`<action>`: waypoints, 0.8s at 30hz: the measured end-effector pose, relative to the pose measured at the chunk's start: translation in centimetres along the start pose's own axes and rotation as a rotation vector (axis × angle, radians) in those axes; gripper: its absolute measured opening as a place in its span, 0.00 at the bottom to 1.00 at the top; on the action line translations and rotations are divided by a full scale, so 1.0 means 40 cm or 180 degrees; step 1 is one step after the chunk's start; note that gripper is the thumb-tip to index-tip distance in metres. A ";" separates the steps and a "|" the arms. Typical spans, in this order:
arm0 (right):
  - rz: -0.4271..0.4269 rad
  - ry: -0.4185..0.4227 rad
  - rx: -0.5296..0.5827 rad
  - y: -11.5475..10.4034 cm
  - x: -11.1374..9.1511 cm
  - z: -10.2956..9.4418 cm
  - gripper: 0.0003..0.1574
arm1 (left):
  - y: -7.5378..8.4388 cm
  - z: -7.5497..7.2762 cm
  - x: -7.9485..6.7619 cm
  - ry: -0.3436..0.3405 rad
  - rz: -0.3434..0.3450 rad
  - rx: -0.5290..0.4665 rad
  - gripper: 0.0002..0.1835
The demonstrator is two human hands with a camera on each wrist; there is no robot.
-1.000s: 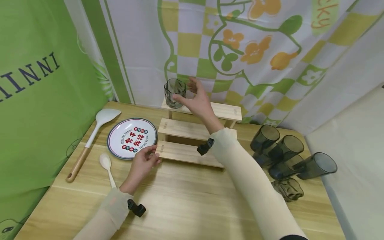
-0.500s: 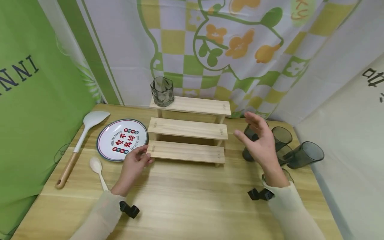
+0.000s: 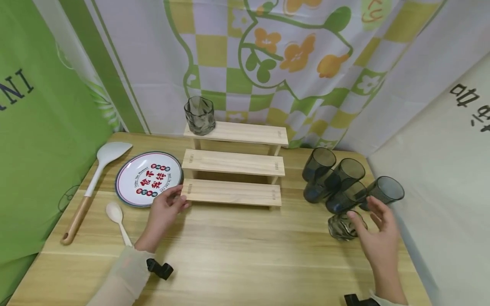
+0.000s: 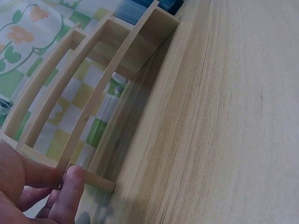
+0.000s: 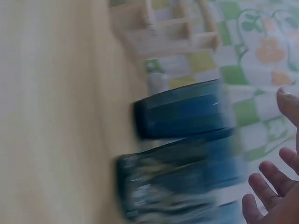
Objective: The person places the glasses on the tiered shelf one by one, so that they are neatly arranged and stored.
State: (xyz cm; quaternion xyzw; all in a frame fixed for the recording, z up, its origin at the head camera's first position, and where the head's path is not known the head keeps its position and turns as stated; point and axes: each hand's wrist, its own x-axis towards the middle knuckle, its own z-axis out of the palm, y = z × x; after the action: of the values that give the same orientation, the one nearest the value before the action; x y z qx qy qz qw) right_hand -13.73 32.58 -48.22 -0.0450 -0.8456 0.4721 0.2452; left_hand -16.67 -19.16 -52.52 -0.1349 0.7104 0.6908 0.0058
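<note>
My left hand pinches the left end of the lowest board of a three-step wooden rack, thumb and fingers on either side of its edge in the left wrist view. On the left of the top step stands a short, wavy grey glass. A second wavy glass stands on the table at the right. Close by it my right hand is held with fingers spread and nothing between them; its thumb overlaps that glass's rim in the head view. The right wrist view is blurred, with the fingers at its edge.
Several tall dark tumblers stand together behind the second wavy glass. On the left lie a round plate with red lettering, a small pale spoon and a white spatula with a wooden handle. A patterned curtain hangs behind.
My right hand has let go of the wavy glass on the top step and moved right and down to the other wavy glass. My left hand stays at the rack. The head view has shifted rightward.
</note>
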 end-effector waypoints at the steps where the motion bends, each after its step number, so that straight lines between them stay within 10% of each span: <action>1: 0.0074 0.0032 0.0012 0.014 -0.011 0.002 0.44 | -0.001 0.000 0.000 -0.0003 0.0003 0.0009 0.24; 12: 0.0636 0.0142 -0.0152 0.080 -0.067 0.052 0.49 | -0.004 0.000 -0.001 0.0015 0.0004 0.0049 0.24; 24: 0.0812 -0.0504 0.0339 0.050 -0.089 0.107 0.53 | -0.002 0.001 -0.001 -0.0005 0.0029 0.0063 0.24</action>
State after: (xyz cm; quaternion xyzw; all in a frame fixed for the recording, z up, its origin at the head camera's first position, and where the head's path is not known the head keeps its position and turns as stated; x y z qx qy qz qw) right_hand -12.86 29.27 -53.05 -0.1016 -0.8234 0.5457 0.1178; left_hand -16.62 -19.11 -52.61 -0.1311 0.7177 0.6839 0.0045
